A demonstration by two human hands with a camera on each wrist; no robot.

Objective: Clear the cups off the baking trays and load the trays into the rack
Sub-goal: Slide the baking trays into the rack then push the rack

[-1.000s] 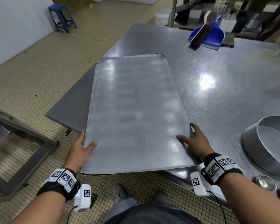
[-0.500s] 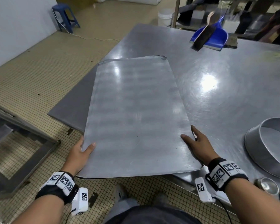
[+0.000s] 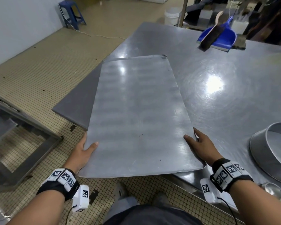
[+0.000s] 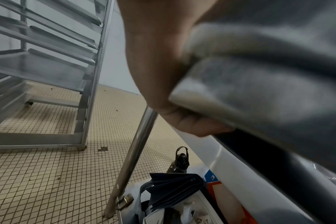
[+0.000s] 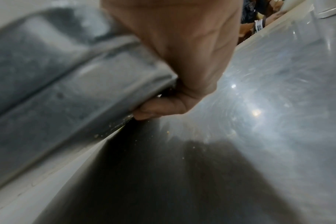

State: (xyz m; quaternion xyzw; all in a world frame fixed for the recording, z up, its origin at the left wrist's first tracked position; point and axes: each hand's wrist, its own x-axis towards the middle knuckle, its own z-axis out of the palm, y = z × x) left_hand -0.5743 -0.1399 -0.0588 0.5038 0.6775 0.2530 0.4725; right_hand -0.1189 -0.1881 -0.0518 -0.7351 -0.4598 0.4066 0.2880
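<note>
Near the front edge of the steel table [image 3: 234, 75], a flat baking tray [image 3: 136, 119] lies lengthwise, its near end jutting out past the table's edge over the tiled floor [image 3: 39, 65]. Its far end rests on the tabletop, with the corner of a second tray [image 3: 120, 58] peeking out beneath it. Both hands grasp the near end of the upper tray. Left hand [image 3: 81, 153] holds the left edge with its thumb laid on top and its fingers [image 4: 192, 122] curled underneath, as the left wrist view shows. Right hand [image 3: 201, 148] holds the right edge the same way, thumb on top, fingers [image 5: 159, 109] tucked under the rim just above the tabletop. No cups stand on the tray; only a few dark specks dot its surface.

To the left, off the table, stands the metal rack [image 4: 48, 53] with its slanted runners, seen from low down in the left wrist view and only partly in the head view [image 3: 15, 135]. On the far right of the table sit a blue dustpan [image 3: 221, 38] with a brush [image 3: 211, 33] lying across it. At the right edge rests a round metal pan [image 3: 269, 153], and near it, close to the person's right forearm, a small metal cup [image 3: 272, 190]. A blue stool [image 3: 71, 12] stands by the far wall
</note>
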